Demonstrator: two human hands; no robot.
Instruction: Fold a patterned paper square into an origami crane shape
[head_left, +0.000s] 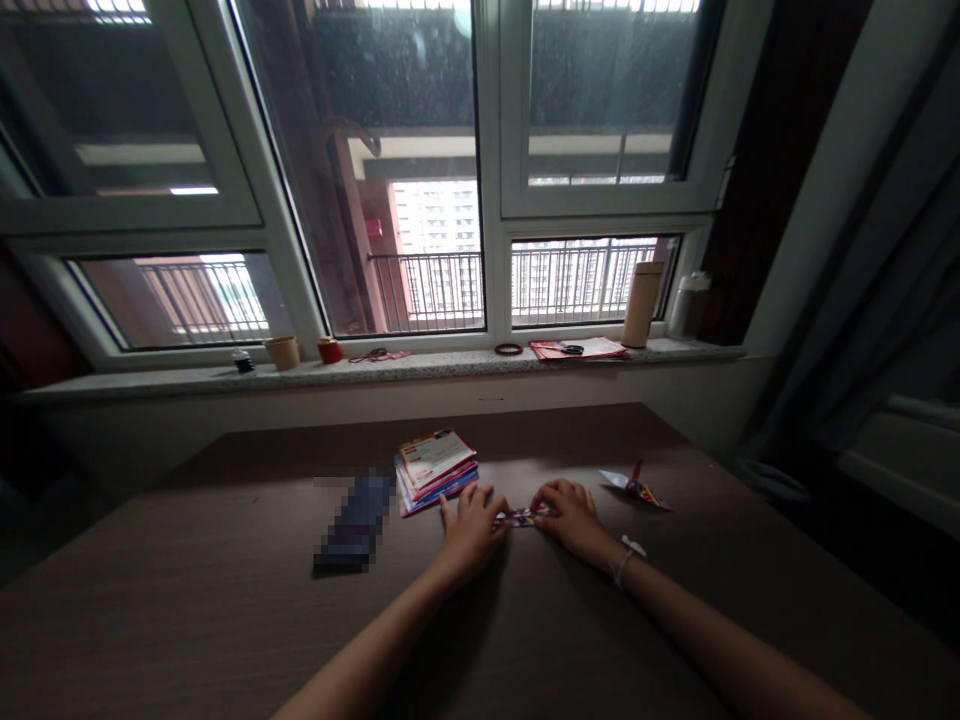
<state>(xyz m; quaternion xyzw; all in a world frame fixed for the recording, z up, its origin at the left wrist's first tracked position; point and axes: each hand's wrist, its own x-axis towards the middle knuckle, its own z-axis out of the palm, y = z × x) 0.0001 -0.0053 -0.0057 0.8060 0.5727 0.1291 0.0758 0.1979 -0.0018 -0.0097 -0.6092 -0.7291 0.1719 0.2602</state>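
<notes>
A small piece of patterned folded paper [521, 517] lies on the dark wooden table [225, 600], held from both sides. My left hand [471, 530] rests flat on the table, its fingertips pinching the paper's left end. My right hand [570, 515], with a white band at the wrist, is curled and pinches the paper's right end. A finished folded paper crane [636, 486] sits on the table just right of my right hand.
A stack of colourful paper sheets [435, 468] lies behind my left hand, a dark blurred flat object [354, 525] to its left. The windowsill [420, 368] holds a tan cup [283, 352], a red pot [329, 350], a tall flask [643, 303], a bracelet and papers.
</notes>
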